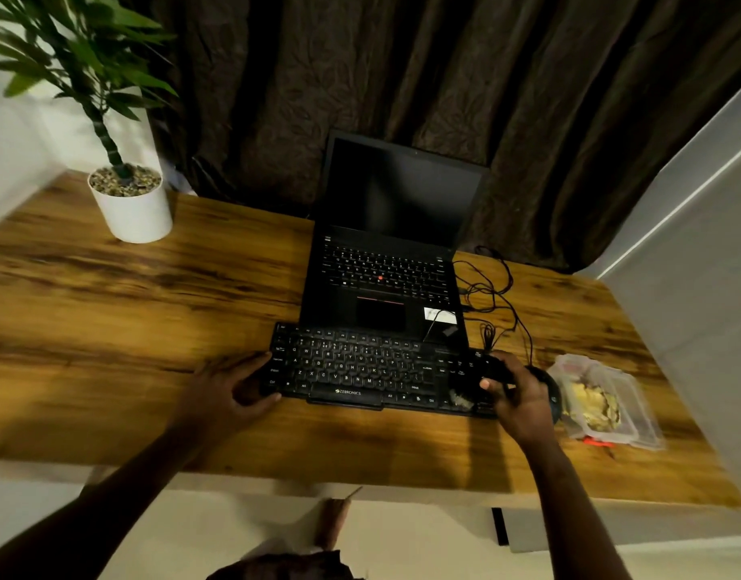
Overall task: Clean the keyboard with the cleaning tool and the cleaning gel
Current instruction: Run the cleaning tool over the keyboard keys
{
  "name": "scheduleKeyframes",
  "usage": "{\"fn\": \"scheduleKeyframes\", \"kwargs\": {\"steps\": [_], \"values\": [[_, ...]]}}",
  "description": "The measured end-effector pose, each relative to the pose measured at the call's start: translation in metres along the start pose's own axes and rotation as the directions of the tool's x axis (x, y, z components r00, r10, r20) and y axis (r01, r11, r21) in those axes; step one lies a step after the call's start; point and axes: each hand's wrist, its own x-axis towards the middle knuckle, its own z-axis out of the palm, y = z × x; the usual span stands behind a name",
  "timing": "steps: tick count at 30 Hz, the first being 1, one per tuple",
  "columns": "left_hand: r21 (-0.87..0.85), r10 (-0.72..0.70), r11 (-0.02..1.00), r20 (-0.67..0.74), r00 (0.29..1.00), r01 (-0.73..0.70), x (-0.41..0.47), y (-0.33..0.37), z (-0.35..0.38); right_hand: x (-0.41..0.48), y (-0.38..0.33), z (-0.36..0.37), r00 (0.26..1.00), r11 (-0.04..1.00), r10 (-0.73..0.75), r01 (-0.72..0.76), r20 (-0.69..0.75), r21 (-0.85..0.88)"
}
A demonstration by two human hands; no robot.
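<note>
A black keyboard (356,370) lies on the wooden desk (130,328) in front of an open laptop. My left hand (228,391) grips the keyboard's left end, thumb on its front edge. My right hand (521,397) is over the keyboard's right end, closed around a dark cleaning tool (496,370); a greyish brush tip (458,398) rests on the keys near the number pad. The yellow cleaning gel (596,406) sits in a clear plastic packet (628,395) on the desk, just right of my right hand.
The black laptop (381,286) stands open behind the keyboard, with tangled black cables (490,295) to its right. A dark mouse (550,389) is partly hidden behind my right hand. A potted plant (130,207) stands at the back left. A dark curtain hangs behind the desk.
</note>
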Motion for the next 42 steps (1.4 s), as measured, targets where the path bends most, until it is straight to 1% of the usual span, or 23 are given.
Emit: {"fn": "scheduleKeyframes", "kwargs": {"steps": [2, 4, 7, 11, 13, 15, 18, 22, 28, 30, 32, 34, 36, 40, 42], "values": [[-0.001, -0.001, 1.0, -0.004, 1.0, 0.001, 0.0, 0.003, -0.001, -0.002, 0.003, 0.0, 0.999, 1.0, 0.011, -0.012, -0.04, -0.016], [-0.001, -0.003, 1.0, -0.005, 1.0, 0.003, 0.0, 0.003, -0.001, -0.003, 0.004, 0.005, 0.999, 0.998, 0.018, -0.02, -0.041, -0.055], [-0.012, 0.012, 1.0, -0.019, 1.0, -0.012, 0.0, 0.002, -0.002, 0.0, -0.01, 0.015, 1.0, 0.999, -0.029, 0.03, 0.009, -0.021], [-0.025, 0.003, 1.0, -0.015, 1.0, -0.003, 0.0, 0.003, -0.001, 0.006, -0.022, 0.024, 0.996, 0.998, -0.056, 0.054, 0.068, 0.024], [-0.046, 0.006, 0.999, -0.003, 1.0, -0.006, 0.0, -0.001, 0.001, 0.009, -0.017, 0.021, 0.996, 0.998, -0.061, 0.06, 0.059, 0.02], [-0.045, 0.033, 0.998, -0.01, 0.999, -0.033, 0.0, -0.007, 0.003, 0.012, -0.008, 0.014, 0.998, 0.998, -0.058, 0.059, 0.02, -0.025], [-0.049, 0.01, 0.999, -0.007, 1.0, -0.01, 0.0, -0.005, 0.003, 0.016, -0.002, 0.008, 0.998, 0.997, -0.059, 0.057, -0.038, -0.056], [-0.03, 0.009, 1.0, 0.001, 1.0, -0.009, 0.001, -0.004, 0.002, 0.021, -0.013, 0.017, 0.995, 0.993, -0.096, 0.096, 0.005, -0.065], [-0.016, 0.034, 0.999, 0.003, 0.999, -0.034, 0.002, -0.01, 0.007, 0.028, -0.021, 0.023, 0.999, 0.996, -0.04, 0.038, 0.023, 0.079], [-0.019, 0.042, 0.999, 0.012, 0.999, -0.042, 0.003, -0.01, 0.006, 0.03, -0.015, 0.013, 0.999, 0.998, -0.043, 0.043, 0.003, 0.05], [-0.022, 0.051, 0.998, -0.009, 0.999, -0.051, 0.003, -0.008, 0.005, 0.034, -0.007, 0.003, 0.998, 0.997, -0.069, 0.069, -0.012, -0.027], [-0.02, 0.061, 0.998, -0.029, 0.998, -0.062, 0.003, -0.007, 0.006, 0.038, -0.001, -0.001, 0.998, 0.995, -0.06, 0.058, -0.021, -0.087], [-0.022, 0.071, 0.997, -0.027, 0.997, -0.071, 0.003, -0.009, 0.007, 0.04, -0.004, 0.0, 0.999, 0.997, -0.044, 0.044, -0.01, -0.057], [-0.024, 0.065, 0.998, -0.031, 0.997, -0.066, 0.003, -0.007, 0.006, 0.045, -0.023, 0.021, 0.99, 0.993, -0.116, 0.117, 0.084, -0.005], [-0.017, 0.062, 0.998, -0.015, 0.998, -0.062, 0.003, -0.006, 0.005, 0.047, -0.029, 0.027, 0.99, 0.998, -0.069, 0.067, 0.127, 0.02]]}}
